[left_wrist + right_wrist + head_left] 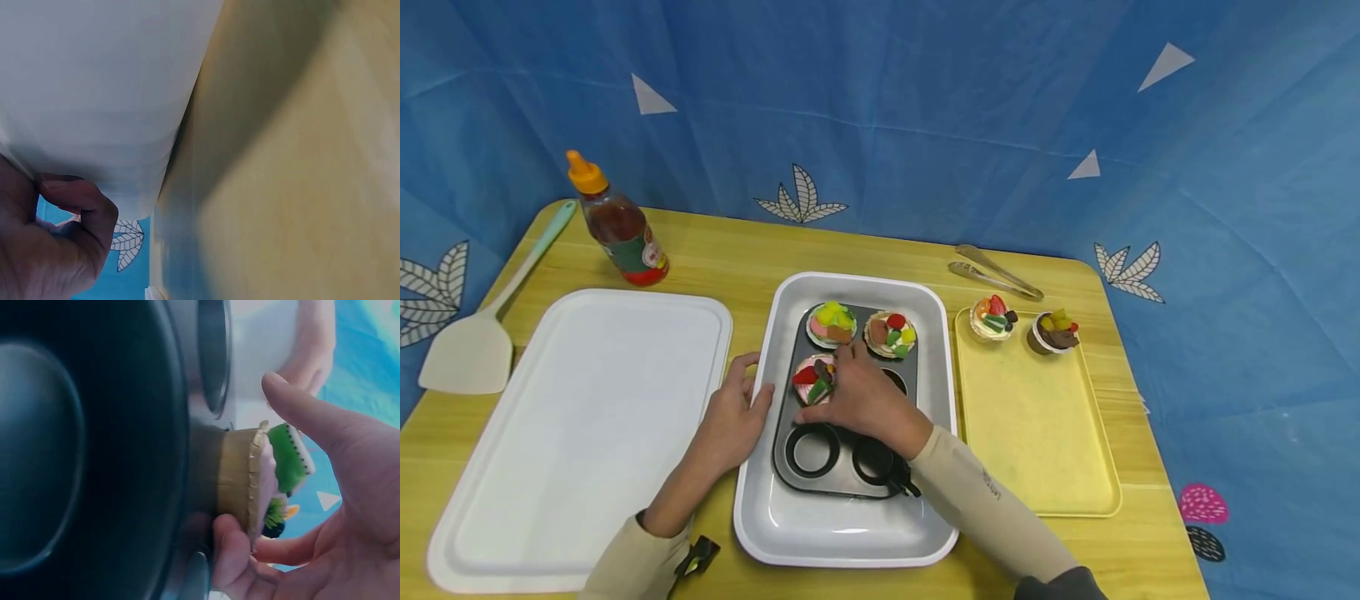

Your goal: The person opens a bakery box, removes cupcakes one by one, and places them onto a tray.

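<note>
Pink-creamed, gold-wrapped cupcake (pixel 806 377): upright, mid-frame, just left of nearer right hand (pixel 871 398).
Right hand: unclenched, fingers touching cupcake, thumb apart.
White rectangular tray (pixel 805 521): left hand (pixel 730 427) grips left rim.

A spatula (pixel 466 358) lies along the left edge of the worktop (pixel 1150 533), and a bottle (pixel 625 229) stands near the far left corner. Between the left tray (pixel 580 417) and the right tray (pixel 1030 433), the middle tray (pixel 842 542) holds a muffin pan (pixel 846 455). Two cupcakes (pixel 992 321) sit at the right tray's far edge, tongs (pixel 1000 272) behind them.
</note>
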`<state>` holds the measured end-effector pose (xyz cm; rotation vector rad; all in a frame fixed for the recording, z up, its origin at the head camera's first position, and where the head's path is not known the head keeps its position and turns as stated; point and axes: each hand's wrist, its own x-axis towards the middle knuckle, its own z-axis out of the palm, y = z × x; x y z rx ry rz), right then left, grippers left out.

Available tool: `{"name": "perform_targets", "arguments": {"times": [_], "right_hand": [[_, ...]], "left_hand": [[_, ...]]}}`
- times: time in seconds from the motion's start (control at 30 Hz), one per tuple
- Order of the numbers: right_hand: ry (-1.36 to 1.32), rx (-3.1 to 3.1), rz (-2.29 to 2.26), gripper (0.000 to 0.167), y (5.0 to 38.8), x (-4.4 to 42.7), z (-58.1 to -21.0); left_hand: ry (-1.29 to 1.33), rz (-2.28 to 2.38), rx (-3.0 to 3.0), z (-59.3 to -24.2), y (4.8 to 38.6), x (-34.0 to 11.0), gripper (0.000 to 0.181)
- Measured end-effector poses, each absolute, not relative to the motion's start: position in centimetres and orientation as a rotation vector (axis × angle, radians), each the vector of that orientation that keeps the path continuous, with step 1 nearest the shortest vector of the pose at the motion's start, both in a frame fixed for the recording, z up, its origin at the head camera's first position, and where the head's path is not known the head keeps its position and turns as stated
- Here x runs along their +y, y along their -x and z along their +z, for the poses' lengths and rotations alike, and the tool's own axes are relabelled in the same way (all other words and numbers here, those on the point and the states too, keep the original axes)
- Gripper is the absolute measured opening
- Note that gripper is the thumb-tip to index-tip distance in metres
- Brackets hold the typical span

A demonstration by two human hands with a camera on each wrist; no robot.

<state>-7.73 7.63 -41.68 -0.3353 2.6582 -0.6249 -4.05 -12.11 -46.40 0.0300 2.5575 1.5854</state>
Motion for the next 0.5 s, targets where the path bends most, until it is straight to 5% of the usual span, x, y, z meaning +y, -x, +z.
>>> {"name": "perform_targets", "arguments": {"times": [0.5], "right_hand": [[0.339,2.689,-0.657,0.113,7.59,7.37,-42.25]], "left_hand": [[-0.024,1.595,2.549,-46.23,4.02,-12.04,0.044]]}}
